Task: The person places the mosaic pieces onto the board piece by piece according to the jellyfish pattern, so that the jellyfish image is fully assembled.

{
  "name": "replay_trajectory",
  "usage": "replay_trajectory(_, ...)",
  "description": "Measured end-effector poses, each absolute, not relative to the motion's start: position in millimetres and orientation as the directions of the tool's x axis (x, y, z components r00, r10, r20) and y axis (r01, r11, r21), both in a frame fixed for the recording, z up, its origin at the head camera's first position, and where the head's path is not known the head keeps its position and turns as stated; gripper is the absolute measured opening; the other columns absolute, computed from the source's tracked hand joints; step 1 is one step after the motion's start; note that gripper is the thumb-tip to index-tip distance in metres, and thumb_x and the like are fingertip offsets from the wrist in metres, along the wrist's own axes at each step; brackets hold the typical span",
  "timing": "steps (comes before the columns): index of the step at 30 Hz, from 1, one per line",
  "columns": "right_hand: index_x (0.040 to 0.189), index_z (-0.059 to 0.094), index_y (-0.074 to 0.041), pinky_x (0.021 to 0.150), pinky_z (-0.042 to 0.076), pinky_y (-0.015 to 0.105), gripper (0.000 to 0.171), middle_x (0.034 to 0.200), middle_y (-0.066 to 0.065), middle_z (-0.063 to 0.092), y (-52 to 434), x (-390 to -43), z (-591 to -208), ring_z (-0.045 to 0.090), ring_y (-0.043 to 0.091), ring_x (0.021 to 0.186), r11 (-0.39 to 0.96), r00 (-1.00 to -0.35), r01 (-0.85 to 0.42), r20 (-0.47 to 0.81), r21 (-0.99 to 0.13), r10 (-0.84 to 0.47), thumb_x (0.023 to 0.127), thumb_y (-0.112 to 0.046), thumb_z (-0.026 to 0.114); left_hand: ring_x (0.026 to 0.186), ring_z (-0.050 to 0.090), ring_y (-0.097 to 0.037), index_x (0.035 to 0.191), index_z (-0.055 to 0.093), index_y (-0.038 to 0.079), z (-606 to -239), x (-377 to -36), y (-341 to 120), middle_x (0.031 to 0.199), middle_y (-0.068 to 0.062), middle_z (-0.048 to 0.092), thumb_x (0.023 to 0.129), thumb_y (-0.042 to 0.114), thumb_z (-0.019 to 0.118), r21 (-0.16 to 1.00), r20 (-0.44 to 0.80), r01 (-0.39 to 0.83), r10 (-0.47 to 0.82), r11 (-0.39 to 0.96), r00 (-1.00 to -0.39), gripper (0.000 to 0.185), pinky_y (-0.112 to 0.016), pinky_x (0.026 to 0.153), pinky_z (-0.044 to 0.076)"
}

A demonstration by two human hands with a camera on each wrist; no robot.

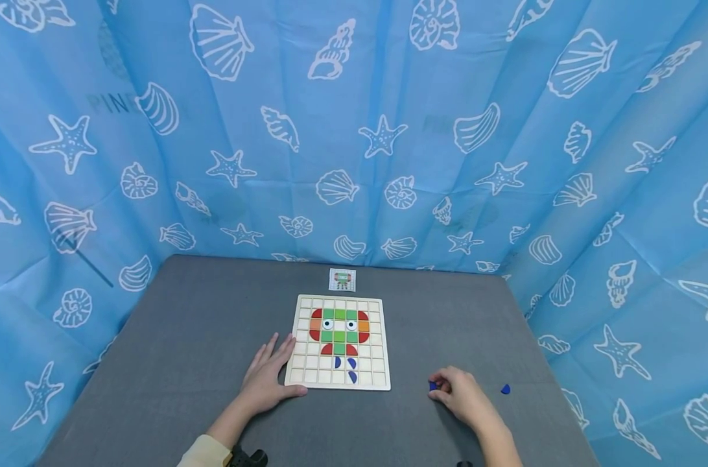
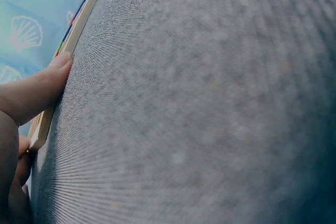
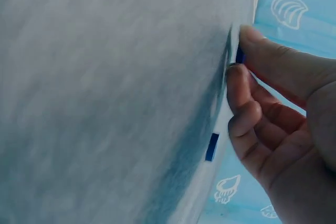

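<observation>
Small blue piece (image 1: 432, 386) lies on the grey counter (image 1: 202, 337), lower right of centre in the head view, right of the wooden board (image 1: 380, 376). Right hand (image 1: 461, 395) is on it: thumb and index fingers (image 3: 236, 85) are curled in and pinch the piece, which shows in the right wrist view as a dark blue sliver (image 3: 240, 55) between thumb tip and fingertip. The other fingers are bent loosely toward the palm.

Second blue piece (image 1: 506, 389) lies on the counter just right of that hand, apart from it; in the right wrist view it appears as a blue strip (image 3: 212, 147) below the fingers.

Board: grid tray, centre of the head view, holding a figure of green squares, red and orange curved pieces, two eye tiles, and three blue pieces in the bottom rows. Many cells are bare.

Left hand (image 1: 268, 379) lies flat on the counter at the board's lower left corner, fingers straight and slightly spread, holding nothing; the thumb (image 2: 37, 90) presses against the board's near edge (image 2: 44, 124).

A small pattern card (image 1: 342, 279) lies just beyond the board's far edge. A blue curtain (image 1: 354, 130) printed with shells and starfish surrounds the counter.
</observation>
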State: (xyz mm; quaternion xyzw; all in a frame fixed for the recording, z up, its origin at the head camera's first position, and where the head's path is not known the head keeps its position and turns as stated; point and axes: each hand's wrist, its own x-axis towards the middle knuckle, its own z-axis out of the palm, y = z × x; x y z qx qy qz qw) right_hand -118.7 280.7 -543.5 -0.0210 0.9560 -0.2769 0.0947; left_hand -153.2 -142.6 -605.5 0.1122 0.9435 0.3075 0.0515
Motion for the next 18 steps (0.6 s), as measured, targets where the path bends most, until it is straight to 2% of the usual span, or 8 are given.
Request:
replay_trajectory(8, 0.098, 0.076, -0.011, 0.061, 0.046, 0.025, 0.018, 0.080, -0.008, 0.060, 259.8, -122.6, -537.3, 0.051, 0.002, 0.068, 0.844, -0.993, -0.080, -0.030, -0.530, -0.113, 0.082, -0.011, 0.083, 0.157, 0.011, -0.033, 0.159, 0.034, 0.015, -604.6, -152.6, -141.6, 0.165, -0.003, 0.031, 0.069, 0.073, 0.077, 0.584, -0.025, 0.184, 0.244, 0.790, -0.969, 0.116, -0.057, 0.124, 0.013)
replay_trajectory(18, 0.102, 0.077, -0.010, 0.063, 0.048, 0.024, 0.020, 0.088, -0.004, 0.066, 223.1, -137.3, -531.3, 0.053, 0.003, 0.072, 0.829, -0.981, -0.191, 0.072, -0.526, -0.180, 0.083, -0.013, 0.082, 0.157, 0.009, -0.032, 0.160, 0.031, 0.016, -603.9, -153.7, -141.9, 0.166, -0.001, 0.029, 0.069, 0.073, 0.077, 0.575, -0.051, 0.169, 0.242, 0.800, -0.969, 0.116, -0.055, 0.125, 0.011)
